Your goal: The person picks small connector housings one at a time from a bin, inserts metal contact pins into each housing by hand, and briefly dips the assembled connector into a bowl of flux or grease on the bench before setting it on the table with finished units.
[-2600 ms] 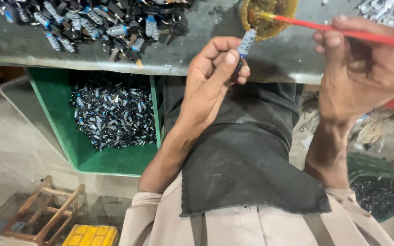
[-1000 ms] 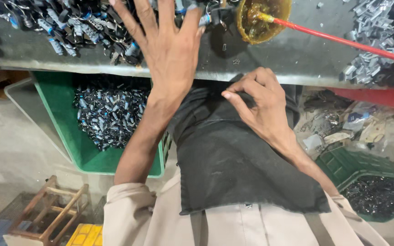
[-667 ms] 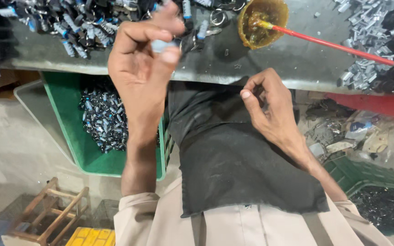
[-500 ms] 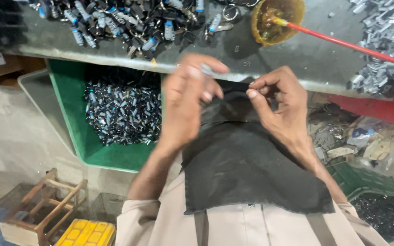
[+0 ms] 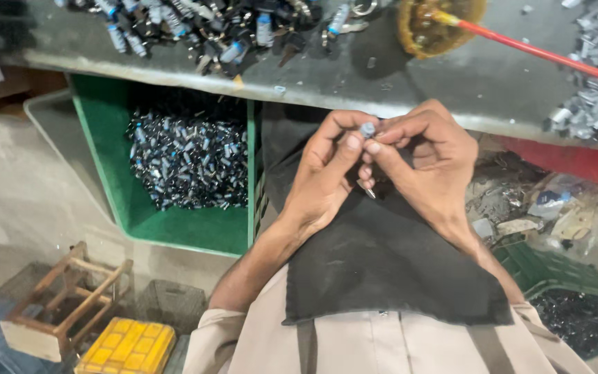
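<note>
Lower left of frame: small wooden frame stand (image 5: pixel 64 298), yellow ribbed plastic block (image 5: pixel 127 346) beside it. Left of centre: green plastic bin (image 5: pixel 140 215) under the grey metal bench top (image 5: pixel 354 76), holding a heap of small dark-and-blue parts. Centre: left hand (image 5: pixel 327 176) and right hand (image 5: pixel 427 156) meet over a black cloth (image 5: pixel 389 263) on the lap. Fingertips of both hands pinch one small grey-blue capped part (image 5: pixel 367 129), just below the bench edge. Upper right: amber round dish (image 5: pixel 437 31) with a red-handled brush (image 5: pixel 541 52).
</note>
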